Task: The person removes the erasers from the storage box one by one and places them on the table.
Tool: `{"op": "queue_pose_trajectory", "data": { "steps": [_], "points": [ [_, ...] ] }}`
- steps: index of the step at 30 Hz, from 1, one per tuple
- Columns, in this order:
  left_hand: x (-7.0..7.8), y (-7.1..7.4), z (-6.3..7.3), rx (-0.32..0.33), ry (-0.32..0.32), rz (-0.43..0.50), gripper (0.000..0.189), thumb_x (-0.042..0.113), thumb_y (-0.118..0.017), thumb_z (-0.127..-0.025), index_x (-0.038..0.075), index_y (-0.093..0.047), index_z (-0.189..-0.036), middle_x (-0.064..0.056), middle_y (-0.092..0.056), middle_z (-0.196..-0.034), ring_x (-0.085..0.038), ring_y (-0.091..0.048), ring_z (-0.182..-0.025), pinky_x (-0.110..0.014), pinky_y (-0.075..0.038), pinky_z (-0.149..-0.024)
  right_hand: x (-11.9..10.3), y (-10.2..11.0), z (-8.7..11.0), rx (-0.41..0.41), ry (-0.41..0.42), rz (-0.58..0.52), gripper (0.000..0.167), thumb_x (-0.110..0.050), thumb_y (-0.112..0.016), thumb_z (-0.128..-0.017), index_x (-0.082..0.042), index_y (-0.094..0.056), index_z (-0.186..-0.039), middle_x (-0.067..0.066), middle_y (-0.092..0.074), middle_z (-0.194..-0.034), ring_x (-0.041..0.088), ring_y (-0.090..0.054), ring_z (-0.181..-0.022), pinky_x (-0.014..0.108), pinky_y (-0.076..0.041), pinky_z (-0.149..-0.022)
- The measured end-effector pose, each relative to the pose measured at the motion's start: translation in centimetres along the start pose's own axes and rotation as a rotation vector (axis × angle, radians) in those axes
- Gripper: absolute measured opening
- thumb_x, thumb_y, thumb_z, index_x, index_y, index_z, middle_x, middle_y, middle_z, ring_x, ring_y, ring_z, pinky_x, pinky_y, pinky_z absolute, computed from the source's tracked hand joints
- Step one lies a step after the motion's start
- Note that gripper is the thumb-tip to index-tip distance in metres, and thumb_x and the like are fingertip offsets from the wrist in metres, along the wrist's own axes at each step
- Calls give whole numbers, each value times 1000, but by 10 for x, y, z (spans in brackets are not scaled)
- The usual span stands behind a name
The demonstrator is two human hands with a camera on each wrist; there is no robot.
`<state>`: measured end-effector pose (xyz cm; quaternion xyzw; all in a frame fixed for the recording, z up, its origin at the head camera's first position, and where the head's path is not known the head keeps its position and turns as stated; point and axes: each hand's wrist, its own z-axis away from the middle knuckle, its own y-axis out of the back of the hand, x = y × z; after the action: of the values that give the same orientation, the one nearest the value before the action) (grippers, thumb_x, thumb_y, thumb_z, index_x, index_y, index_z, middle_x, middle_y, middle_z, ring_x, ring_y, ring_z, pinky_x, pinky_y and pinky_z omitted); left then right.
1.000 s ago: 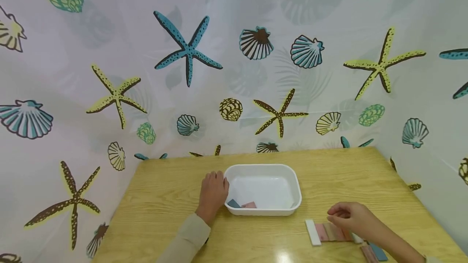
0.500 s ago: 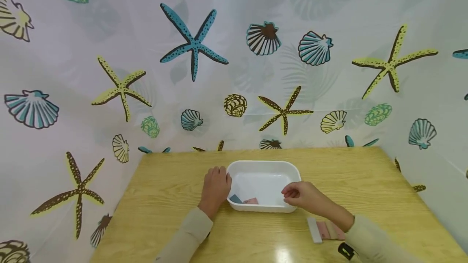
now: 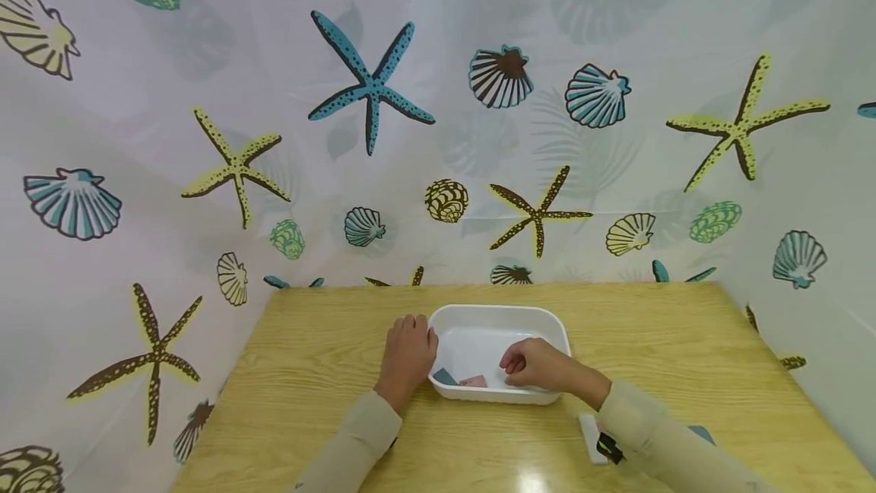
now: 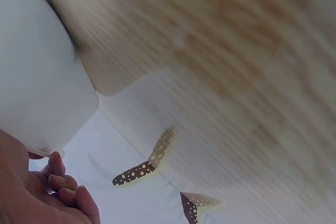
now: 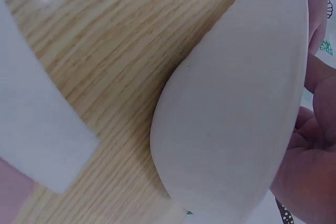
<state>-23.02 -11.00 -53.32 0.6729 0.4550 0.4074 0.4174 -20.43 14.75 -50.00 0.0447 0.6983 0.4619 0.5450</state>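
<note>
A white plastic basin [image 3: 499, 397] stands on the wooden table, with a blue-grey tile [image 3: 445, 376] and a pink tile [image 3: 474, 381] inside at the near left. My left hand [image 3: 408, 354] grips its left rim, with the thumb and fingers about the edge in the left wrist view. Over the inside of the basin is my right hand [image 3: 537, 364], reaching across the right rim. Its fingers bend loosely, thumb apart from the fingertips, and I see nothing between them. A white strip [image 3: 592, 438] lies at the near right, partly under the right sleeve.
Beside the white strip, a pink piece [image 5: 11, 192] shows in the right wrist view. Another blue-grey piece [image 3: 702, 433] lies farther right, partly covered by the sleeve. A curtain [image 3: 438, 135] printed with shells and starfish surrounds the table [image 3: 328, 341].
My right hand has moved left from above the row of coloured pieces into the basin's space. Its sleeve now covers most of that row. My left hand stays at the rim.
</note>
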Motion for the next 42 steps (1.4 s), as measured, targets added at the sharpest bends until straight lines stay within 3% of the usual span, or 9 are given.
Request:
{"op": "queue_pose_trajectory", "data": {
  "steps": [14,21,27,34,42],
  "points": [
    [0,0,0,-4,-7,-17,25,27,-44,-96,4,-55,-93,-8,-51,-83,-23,-48,-78,-36,-41,-69,4,-24,-32,-123,33,-19,18,-3,-72,-78,3,-64,-93,8,-65,-83,12,-60,-75,24,-48,-68],
    [2,4,-1,-6,1,-25,25,27,-45,-96,4,-56,-93,-8,-51,-82,-23,-48,-77,-36,-42,-68,0,-27,-41,-154,75,28,16,-8,-71,-80,3,-64,-90,8,-64,-80,16,-61,-74,23,-48,-66],
    [1,-1,-1,0,4,-21,25,27,-46,-95,4,-56,-94,-9,-51,-83,-24,-49,-79,-37,-42,-71,3,-29,-42,-175,113,43,13,-13,-70,-83,-1,-67,-86,5,-64,-77,9,-58,-69,21,-47,-63],
    [-1,-1,-1,-15,9,-15,26,28,-45,-96,5,-56,-95,-8,-52,-85,-23,-48,-79,-37,-42,-70,10,-25,-35,-127,155,93,12,-18,-70,-83,-5,-68,-84,-3,-63,-76,2,-55,-67,21,-47,-63],
    [0,-2,-3,-39,17,-16,25,29,-44,-96,6,-56,-95,-6,-50,-83,-21,-46,-77,-35,-41,-69,6,1,-12,6,125,100,11,-10,-72,-77,-4,-66,-85,-2,-62,-75,10,-57,-69,23,-47,-62]
  ]
}}
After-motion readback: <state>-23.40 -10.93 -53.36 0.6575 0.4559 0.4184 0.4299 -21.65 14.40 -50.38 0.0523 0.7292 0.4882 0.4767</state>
